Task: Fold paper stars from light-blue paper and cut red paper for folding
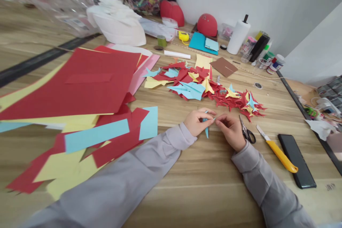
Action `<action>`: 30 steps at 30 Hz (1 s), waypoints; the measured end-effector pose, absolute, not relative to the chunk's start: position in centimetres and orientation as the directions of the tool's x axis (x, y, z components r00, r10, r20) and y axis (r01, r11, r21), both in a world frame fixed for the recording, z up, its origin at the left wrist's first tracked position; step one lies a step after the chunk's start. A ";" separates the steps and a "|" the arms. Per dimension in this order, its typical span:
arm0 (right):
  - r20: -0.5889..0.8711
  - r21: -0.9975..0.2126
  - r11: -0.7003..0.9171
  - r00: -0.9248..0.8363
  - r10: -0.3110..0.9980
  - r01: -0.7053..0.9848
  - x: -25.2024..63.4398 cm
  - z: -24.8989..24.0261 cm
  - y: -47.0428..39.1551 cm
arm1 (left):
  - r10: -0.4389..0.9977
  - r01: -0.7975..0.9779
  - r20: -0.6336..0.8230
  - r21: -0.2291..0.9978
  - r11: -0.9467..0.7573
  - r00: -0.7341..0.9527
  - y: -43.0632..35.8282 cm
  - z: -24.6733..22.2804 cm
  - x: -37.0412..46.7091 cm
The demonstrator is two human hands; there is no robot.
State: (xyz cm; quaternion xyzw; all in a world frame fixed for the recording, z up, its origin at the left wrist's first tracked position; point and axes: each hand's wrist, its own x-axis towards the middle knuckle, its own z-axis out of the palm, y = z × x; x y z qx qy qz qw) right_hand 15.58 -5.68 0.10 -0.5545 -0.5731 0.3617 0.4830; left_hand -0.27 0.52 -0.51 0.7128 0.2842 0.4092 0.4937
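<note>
My left hand (pixel 198 119) pinches a small folded blue paper piece (pixel 206 131), whose narrow points stick out between the fingers and below them. My right hand (pixel 230 128) has thumb and forefinger closed at the piece's right tip, close to the left fingertips. Part of the folded paper is hidden behind the left fingers. Just beyond both hands lies a heap of folded paper shapes (pixel 188 91) in red, blue and yellow. Black-handled scissors (pixel 249 135) lie right beside my right hand, partly covered by it.
Red sheets (pixel 107 78) and a blue strip (pixel 97 135) cover the left side. A yellow-handled knife (pixel 280 155) and a black phone (pixel 296 160) lie at right. A tape measure (pixel 183 36), white roll (pixel 239 37) and several bottles line the back.
</note>
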 end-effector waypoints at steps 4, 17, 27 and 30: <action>0.155 -0.947 0.126 0.077 0.985 0.297 15.6 0.3 -5.7 | 0.825 -0.015 0.290 0.946 -0.324 0.486 0.6 0.0 -0.6; 0.303 -0.731 0.308 -0.115 0.946 0.609 14.7 0.4 -6.0 | 0.932 -0.182 0.167 0.977 -0.112 0.321 0.8 -0.6 0.4; 0.182 -0.961 0.119 0.245 0.952 0.251 15.5 0.5 -5.5 | 0.906 -0.230 0.094 0.973 0.004 0.414 0.6 -0.2 0.1; 0.154 -0.984 0.119 0.303 0.941 0.129 15.5 0.6 -5.3 | 0.868 -0.153 0.147 0.985 -0.084 0.473 0.6 -0.5 0.1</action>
